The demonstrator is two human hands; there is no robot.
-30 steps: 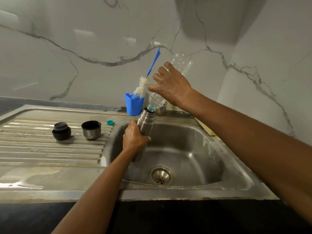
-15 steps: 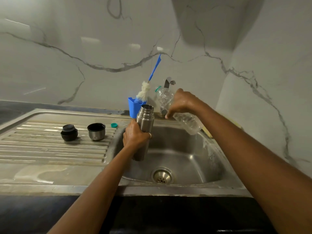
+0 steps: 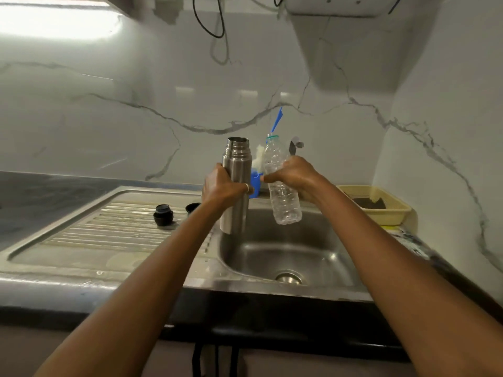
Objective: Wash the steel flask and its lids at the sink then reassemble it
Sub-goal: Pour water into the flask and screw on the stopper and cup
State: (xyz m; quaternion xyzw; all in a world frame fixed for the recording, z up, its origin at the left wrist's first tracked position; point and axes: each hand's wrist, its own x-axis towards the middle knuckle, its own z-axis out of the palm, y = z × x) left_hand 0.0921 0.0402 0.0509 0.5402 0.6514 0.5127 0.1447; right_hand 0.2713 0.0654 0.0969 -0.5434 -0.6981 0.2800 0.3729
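Observation:
My left hand (image 3: 223, 187) grips the open steel flask (image 3: 236, 170) upright above the left edge of the sink basin (image 3: 288, 254). Beside it, my right hand (image 3: 295, 175) holds a clear plastic bottle (image 3: 283, 197) upright, mouth up, over the basin. The black inner lid (image 3: 163, 214) stands on the ridged draining board (image 3: 109, 235). Right of it, the steel cup lid (image 3: 192, 207) is mostly hidden behind my left forearm.
A blue cup (image 3: 255, 183) with a bottle brush (image 3: 276, 121) stands behind the flask, the tap (image 3: 295, 146) beside it. A yellow tray (image 3: 381, 205) sits on the counter right of the sink. The drain (image 3: 288, 277) lies at the basin's front.
My right hand has turned the plastic bottle from upended over the flask to upright beside it. My left hand has lifted the flask higher. The view has tilted upward.

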